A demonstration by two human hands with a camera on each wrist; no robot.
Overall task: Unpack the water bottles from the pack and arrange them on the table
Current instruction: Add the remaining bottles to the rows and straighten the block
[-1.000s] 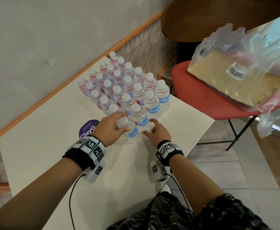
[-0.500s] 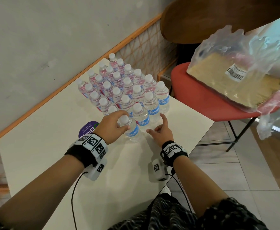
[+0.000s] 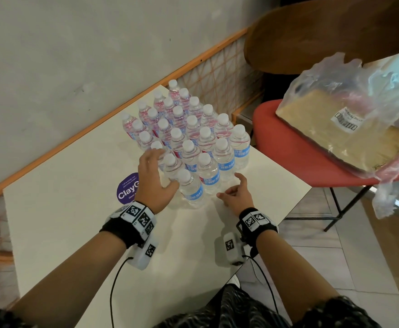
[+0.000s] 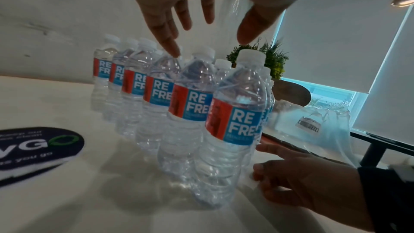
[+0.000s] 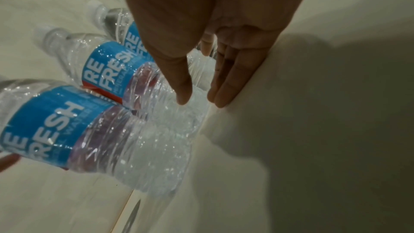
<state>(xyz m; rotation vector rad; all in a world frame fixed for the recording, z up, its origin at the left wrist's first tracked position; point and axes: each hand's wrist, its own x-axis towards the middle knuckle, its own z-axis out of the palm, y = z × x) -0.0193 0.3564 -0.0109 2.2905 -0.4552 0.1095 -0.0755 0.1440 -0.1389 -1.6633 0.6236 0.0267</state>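
Several clear water bottles (image 3: 189, 133) with white caps and blue-red labels stand upright in tight rows on the white table (image 3: 75, 209). The nearest bottle (image 3: 191, 190) (image 4: 233, 121) (image 5: 96, 130) stands at the front of the block. My left hand (image 3: 163, 169) (image 4: 208, 33) hovers by its left side, fingers spread, holding nothing. My right hand (image 3: 234, 189) (image 5: 197, 98) rests on the table just right of the front bottles, fingers straight, and also shows low in the left wrist view, the right hand (image 4: 302, 180). The empty plastic pack (image 3: 349, 129) with its cardboard base lies on a chair.
A red chair (image 3: 288, 166) stands right of the table and carries the pack. A round purple sticker (image 3: 127, 191) sits on the table left of my left hand. The table's right edge (image 3: 295, 204) runs close to my right hand. A wall with orange trim backs the table.
My left hand has let go of the nearest bottle and opened above it. The right hand stays on the table beside the front bottles.
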